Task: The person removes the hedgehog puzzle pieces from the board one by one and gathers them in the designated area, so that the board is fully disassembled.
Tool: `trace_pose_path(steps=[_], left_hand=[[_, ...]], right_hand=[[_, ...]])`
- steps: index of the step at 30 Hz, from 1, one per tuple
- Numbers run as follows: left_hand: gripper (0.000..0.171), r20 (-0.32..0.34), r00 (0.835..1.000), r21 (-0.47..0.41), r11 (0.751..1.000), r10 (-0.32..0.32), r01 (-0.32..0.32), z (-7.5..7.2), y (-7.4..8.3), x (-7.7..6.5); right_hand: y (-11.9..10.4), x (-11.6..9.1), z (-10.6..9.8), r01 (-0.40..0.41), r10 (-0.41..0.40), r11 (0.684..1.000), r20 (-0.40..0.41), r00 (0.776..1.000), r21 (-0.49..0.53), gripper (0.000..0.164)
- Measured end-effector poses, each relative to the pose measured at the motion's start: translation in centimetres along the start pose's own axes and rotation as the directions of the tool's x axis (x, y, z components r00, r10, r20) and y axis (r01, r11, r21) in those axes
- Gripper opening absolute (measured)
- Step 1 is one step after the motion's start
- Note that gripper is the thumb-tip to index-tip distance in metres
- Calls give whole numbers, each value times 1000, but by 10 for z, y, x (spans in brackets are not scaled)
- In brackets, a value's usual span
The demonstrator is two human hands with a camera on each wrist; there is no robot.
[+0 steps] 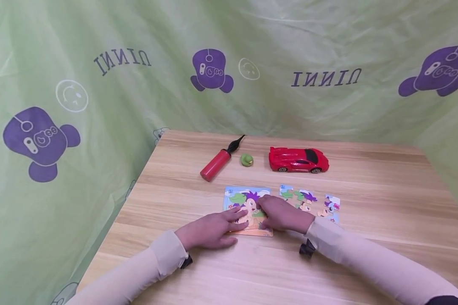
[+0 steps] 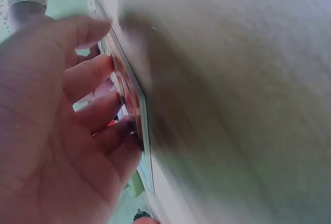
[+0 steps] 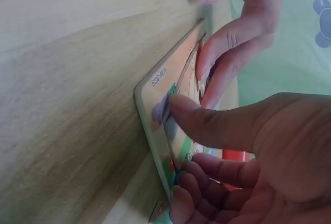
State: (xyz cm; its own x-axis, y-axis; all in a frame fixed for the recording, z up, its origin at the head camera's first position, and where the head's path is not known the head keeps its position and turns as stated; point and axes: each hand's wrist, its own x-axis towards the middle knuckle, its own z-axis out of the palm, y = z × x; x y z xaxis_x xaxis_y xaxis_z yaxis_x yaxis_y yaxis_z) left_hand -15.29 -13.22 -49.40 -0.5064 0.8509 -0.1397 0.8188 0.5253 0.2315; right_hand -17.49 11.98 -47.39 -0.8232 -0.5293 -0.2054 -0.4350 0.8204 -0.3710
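A jigsaw puzzle point(image 1: 233, 192) in a shallow board lies on the table, its picture showing a purple-haired cartoon figure. My left hand point(image 1: 210, 228) rests over its lower left part, fingers extended, the tips touching the picture. On the right side of the board is my right hand point(image 1: 284, 214). In the right wrist view its thumb point(image 3: 207, 123) touches the lower right part of the picture, and its bent fingers point(image 3: 207, 188) meet the right edge. Whether they pinch a piece is hidden. Several puzzle pieces point(image 1: 307, 195) lie to the right, some behind the right hand.
Behind the puzzle lie a red hand pump point(image 1: 216, 165) with a black nozzle, a small green toy point(image 1: 247, 160) and a red toy car point(image 1: 297, 160). The wooden table point(image 1: 156, 199) ends at a green printed curtain point(image 1: 229, 114).
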Motion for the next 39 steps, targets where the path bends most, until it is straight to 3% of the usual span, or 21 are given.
trace_pose_path(steps=[3, 10, 13, 21, 23, 26, 30, 34, 39], left_hand=[[50, -11, 1000, 6, 1000, 5, -5, 0, 0, 1], [53, -32, 999, 10, 1000, -13, 13, 1, 1, 0], [54, -38, 999, 28, 999, -23, 24, 3, 2, 0], [51, -60, 998, 109, 994, 15, -8, 2, 2, 3], [51, -61, 998, 100, 995, 14, -8, 2, 1, 3], [50, -48, 999, 84, 996, 4, 0, 2, 0, 5], [51, -34, 999, 54, 998, -11, 13, 1, -1, 5], [51, -37, 999, 26, 1000, -15, 16, 0, -3, 6], [51, -59, 998, 16, 1000, 5, -4, 0, -3, 5]], right_hand=[[-1, 1, -1, -10, 10, 1000, 11, 1000, 0, 40], [-3, 2, -3, -31, 31, 999, 26, 999, 11, 39], [-3, 2, -4, -40, 39, 998, 33, 999, 51, 30], [23, -7, -15, 66, -53, 975, -62, 997, 212, 8], [31, -13, -25, 80, -57, 961, -93, 994, 266, 3], [45, -31, -42, 67, -33, 954, -121, 992, 291, 10], [66, -61, -56, -27, 56, 931, -68, 996, 364, 20], [86, -92, -50, -150, 144, 892, 46, 989, 427, 24], [103, -118, -34, -207, 173, 884, 118, 978, 419, 22]])
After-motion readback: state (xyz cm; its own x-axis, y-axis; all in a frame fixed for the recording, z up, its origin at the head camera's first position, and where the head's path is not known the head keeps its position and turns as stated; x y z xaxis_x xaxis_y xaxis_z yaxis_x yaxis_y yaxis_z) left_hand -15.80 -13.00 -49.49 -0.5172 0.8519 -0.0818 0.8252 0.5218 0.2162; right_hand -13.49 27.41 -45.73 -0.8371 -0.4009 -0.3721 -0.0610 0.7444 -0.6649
